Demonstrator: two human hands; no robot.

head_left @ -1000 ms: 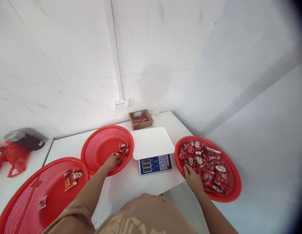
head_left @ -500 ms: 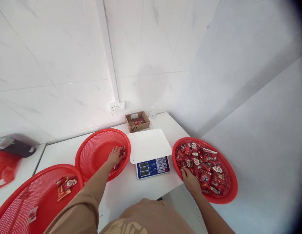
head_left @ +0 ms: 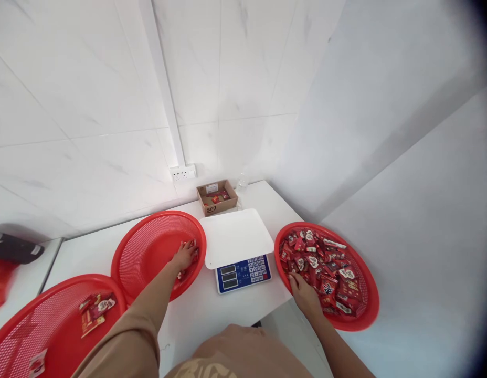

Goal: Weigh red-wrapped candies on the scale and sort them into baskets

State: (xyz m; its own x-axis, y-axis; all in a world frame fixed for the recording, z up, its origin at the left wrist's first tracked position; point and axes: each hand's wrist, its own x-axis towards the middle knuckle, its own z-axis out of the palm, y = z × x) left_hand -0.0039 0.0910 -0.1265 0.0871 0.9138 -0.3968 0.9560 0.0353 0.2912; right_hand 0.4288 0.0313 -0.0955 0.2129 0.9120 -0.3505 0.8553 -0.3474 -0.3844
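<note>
The white table (head_left: 188, 317) runs under everything in front of me. Of the three red baskets, the large basket (head_left: 66, 344) at my left comes nearest me, with a few packets (head_left: 94, 313) lying in it. The right basket (head_left: 372, 296) overhangs the table edge and is heaped with wrapped sweets (head_left: 328, 278). The middle basket (head_left: 152, 254) sits between the large one and the scale (head_left: 237, 239), mostly bare, its few small sweets (head_left: 196, 255) gathered on the side next to the scale. Behind the scale stands a cardboard box (head_left: 221, 207) with some red packets inside.

My left hand (head_left: 183, 256) is palm down over those small sweets, fingers reaching among them; I can't tell whether they have closed on any. My right hand (head_left: 305, 291) is at the near rim of the right basket, fingertips by the heap, and what it grips, if anything, is hidden.

Each sweet should be light, the wrapper thin, slick and crinkly, so a loose scoop would probably shed a few. I'd pinch across the firmer middle rather than by the flimsy ends, gently, since a hard squeeze might crush or split one.
</note>
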